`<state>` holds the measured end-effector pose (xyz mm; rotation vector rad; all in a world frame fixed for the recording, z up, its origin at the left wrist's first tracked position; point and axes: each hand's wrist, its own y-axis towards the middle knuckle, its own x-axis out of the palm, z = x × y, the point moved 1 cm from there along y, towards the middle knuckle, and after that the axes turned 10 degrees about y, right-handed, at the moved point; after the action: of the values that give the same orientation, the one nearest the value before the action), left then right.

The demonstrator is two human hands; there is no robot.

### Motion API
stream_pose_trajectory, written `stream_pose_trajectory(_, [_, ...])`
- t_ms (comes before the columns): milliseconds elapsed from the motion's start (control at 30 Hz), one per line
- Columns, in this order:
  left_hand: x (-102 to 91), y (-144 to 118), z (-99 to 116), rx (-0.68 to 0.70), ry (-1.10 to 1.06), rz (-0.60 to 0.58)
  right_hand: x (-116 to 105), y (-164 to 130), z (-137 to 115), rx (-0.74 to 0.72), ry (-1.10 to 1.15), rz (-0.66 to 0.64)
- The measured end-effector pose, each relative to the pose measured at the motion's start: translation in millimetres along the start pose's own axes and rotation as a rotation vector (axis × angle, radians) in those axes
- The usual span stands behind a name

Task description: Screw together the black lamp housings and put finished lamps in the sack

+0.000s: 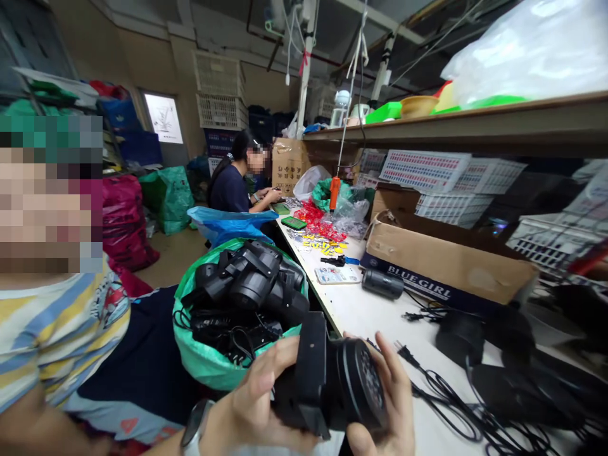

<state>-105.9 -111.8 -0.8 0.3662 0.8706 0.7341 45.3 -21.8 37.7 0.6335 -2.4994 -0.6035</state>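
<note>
A black stage light [327,380] with a ribbed round body, a flat bracket and a round front of small lenses is held between my two hands. My left hand [256,399], with a watch on its wrist, closes around the bracket and rear. Around the round front curl the fingers of my right hand [396,405], thumb below. Just beyond, a green woven sack [209,367] is heaped with similar black lights [254,272] and their cords. To the right on the white table [342,307] lie black power cords [441,392] with plugs and more dark parts, partly blurred.
A cardboard box [441,266] and a black cylinder [382,283] stand on the table near a phone [338,275]. An orange electric screwdriver [335,193] hangs above. A person [47,329] sits close left; another [235,180] works farther back. A shelf [475,123] overhangs the right.
</note>
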Motion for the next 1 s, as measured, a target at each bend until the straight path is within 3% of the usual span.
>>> stream_pose_trajectory(100, [-20.8,-1.4,-9.0,0.437,0.047,0.097,-1.5,-0.5,-6.9,0.070,0.026,-0.026])
stream_pose_trajectory(133, [-29.6,-3.6,-14.5,0.500,0.096,0.140,-1.9,0.1,-7.7,0.068,0.027,-0.015])
stream_pose_trajectory(200, [-49.7,-11.8,-29.6,0.446,0.233,0.192,-2.0,2.7,-5.9,0.026,0.021,0.036])
stream_pose_trajectory(267, [-72.2,-24.5,-47.4,0.299,0.399,0.207,-0.3,7.0,-1.3,-0.024,0.063,0.085])
stream_pose_trajectory(400, [-110.8,-47.7,-76.8,0.140,0.647,0.113,12.9,17.1,2.8,-0.076,0.210,0.177])
stream_pose_trajectory(567, [-125.9,-49.6,-84.9,0.119,0.730,0.056,50.0,27.4,-5.6,-0.058,0.276,0.256])
stream_pose_trajectory(700, [-134.8,-51.8,-84.5,0.165,0.752,-0.073,81.3,26.4,0.8,-0.059,0.333,0.197])
stream_pose_trajectory(800, [-151.7,-58.8,-96.7,0.215,0.856,-0.098,100.4,16.3,14.9,-0.070,0.327,0.091])
stream_pose_trajectory(900, [-169.9,-61.5,-109.3,0.256,0.947,-0.093,116.4,0.9,31.7,-0.131,0.222,0.005])
stream_pose_trajectory(1000, [-182.1,-57.6,-106.5,0.306,0.884,-0.114,129.9,-14.2,48.4,-0.170,0.069,-0.073])
